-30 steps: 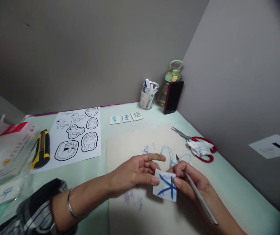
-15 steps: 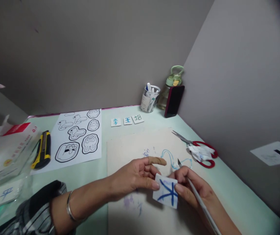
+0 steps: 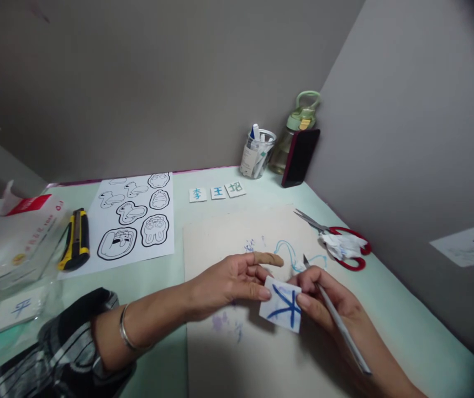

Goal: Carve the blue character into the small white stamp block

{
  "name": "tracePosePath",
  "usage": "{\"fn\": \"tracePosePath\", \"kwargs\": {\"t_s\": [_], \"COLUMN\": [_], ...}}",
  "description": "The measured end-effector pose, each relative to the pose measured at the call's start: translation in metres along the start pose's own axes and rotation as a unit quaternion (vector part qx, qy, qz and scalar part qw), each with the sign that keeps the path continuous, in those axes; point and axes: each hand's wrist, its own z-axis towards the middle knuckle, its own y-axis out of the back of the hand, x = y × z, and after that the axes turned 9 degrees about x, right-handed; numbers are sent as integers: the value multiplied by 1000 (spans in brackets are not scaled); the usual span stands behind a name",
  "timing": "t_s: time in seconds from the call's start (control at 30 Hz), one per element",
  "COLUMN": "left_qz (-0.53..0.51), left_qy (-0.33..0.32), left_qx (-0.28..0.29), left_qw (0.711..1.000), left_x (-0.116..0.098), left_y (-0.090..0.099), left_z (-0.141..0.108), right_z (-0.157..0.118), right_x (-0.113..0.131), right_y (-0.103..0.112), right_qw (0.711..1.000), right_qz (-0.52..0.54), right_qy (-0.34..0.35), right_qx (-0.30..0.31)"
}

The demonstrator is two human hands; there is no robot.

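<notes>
Between my two hands is a small white square piece (image 3: 279,309) with a blue brush-like character on its face. My left hand (image 3: 241,284) pinches its left edge with the thumb on top, the index finger stretched out past it. My right hand (image 3: 324,301) grips the right edge between thumb and fingers. A slim silver craft knife (image 3: 342,331) also rests in my right hand, its pointed blade up and away from the piece. Below both hands lies a beige board (image 3: 207,243) with blue outlines and purple smudges.
Red-handled scissors (image 3: 351,262) lie on the right beside crumpled white tissue (image 3: 342,245). Several small marked squares (image 3: 217,193) sit behind the board. Leftward are a printed sheet (image 3: 137,213), a yellow-black box cutter (image 3: 77,240) and plastic bags (image 3: 13,232). A phone (image 3: 300,158), bottle and pen jar (image 3: 256,157) stand behind.
The view has tilted slightly, so the table's contents appear higher. Both hands keep their hold on the white piece, and the craft knife stays in my right hand.
</notes>
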Motion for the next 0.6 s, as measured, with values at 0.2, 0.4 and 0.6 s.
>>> {"fn": "tracePosePath", "kwargs": {"t_s": [0.2,0.4,0.6], "left_qz": [-12,-15,22], "left_qy": [11,18,-15], "left_qx": [3,2,-49], "left_qw": [1000,1000,998], "left_x": [-2,-2,-4], "left_y": [-1,-1,-4], "left_z": [-1,0,2], "right_z": [0,0,2], "right_x": [-3,2,-3], "right_y": [0,-3,-2], "right_qw": [1000,1000,999], "right_qz": [4,19,15], "right_qy": [4,11,30], "right_qx": [6,19,-13]}}
